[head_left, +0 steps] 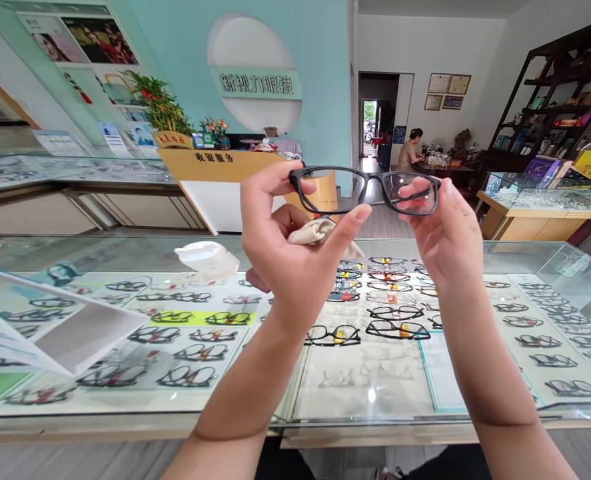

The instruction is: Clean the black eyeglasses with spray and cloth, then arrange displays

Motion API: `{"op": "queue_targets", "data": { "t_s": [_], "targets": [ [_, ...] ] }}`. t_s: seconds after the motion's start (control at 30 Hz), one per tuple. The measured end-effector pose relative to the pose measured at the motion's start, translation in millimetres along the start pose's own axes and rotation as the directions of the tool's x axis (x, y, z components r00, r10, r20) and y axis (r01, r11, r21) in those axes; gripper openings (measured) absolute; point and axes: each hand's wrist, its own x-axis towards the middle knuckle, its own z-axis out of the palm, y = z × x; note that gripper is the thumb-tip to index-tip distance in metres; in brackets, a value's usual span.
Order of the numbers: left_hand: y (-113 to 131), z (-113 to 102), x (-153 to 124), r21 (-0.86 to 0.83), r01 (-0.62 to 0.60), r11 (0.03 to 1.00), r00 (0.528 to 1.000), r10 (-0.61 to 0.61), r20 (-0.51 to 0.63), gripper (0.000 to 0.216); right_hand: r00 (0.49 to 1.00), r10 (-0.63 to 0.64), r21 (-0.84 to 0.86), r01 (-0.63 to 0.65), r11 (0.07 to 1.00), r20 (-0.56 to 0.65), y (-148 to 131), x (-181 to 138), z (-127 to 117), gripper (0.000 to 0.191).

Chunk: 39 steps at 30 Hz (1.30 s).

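I hold a pair of black-framed glasses (365, 190) up in front of me, above a glass display counter (125, 400). My left hand (288, 250) pinches the left rim between thumb and forefinger and also keeps a beige cleaning cloth (311, 231) tucked in its fingers. The right rim and lens are gripped by my right hand (445, 230), its thumb behind the lens. The temples point toward me.
Under the counter glass lie several rows of spectacle frames (385, 313). A white glasses case (208, 258) sits on the counter to the left, beside a tilted sign (50, 327). A person (410, 148) sits at a desk far back. Shelves (560, 100) stand at right.
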Motion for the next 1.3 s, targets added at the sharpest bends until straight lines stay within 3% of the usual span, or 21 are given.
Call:
{"op": "queue_targets", "data": {
  "t_s": [0.23, 0.57, 0.9, 1.13, 1.3],
  "targets": [
    [0, 0, 1, 0.076, -0.011, 0.997, 1.0, 0.01, 0.005, 0.059, 0.995, 0.097, -0.065, -0.098, 0.993, -0.016, 5, 2, 0, 0.057],
    [-25, -3, 15, 0.066, 0.054, 0.996, 0.994, -0.06, 0.09, 0.06, 0.981, -0.195, -0.186, 0.193, 0.963, 0.011, 24, 7, -13, 0.041],
    [-38, 11, 5, 0.003, -0.032, 0.999, 0.999, 0.032, 0.007, 0.08, 0.969, -0.244, -0.197, 0.23, 0.953, -0.05, 2, -3, -9, 0.033],
    [-44, 18, 2, -0.056, 0.003, 0.998, 0.999, -0.001, 0.036, 0.083, 0.937, -0.349, -0.27, 0.329, 0.905, -0.027, 5, -2, -13, 0.034],
    [-50, 17, 2, -0.089, 0.082, 0.993, 0.99, -0.071, 0.122, 0.088, 0.925, -0.379, -0.29, 0.356, 0.888, -0.026, 10, 2, -17, 0.03]
  ]
}}
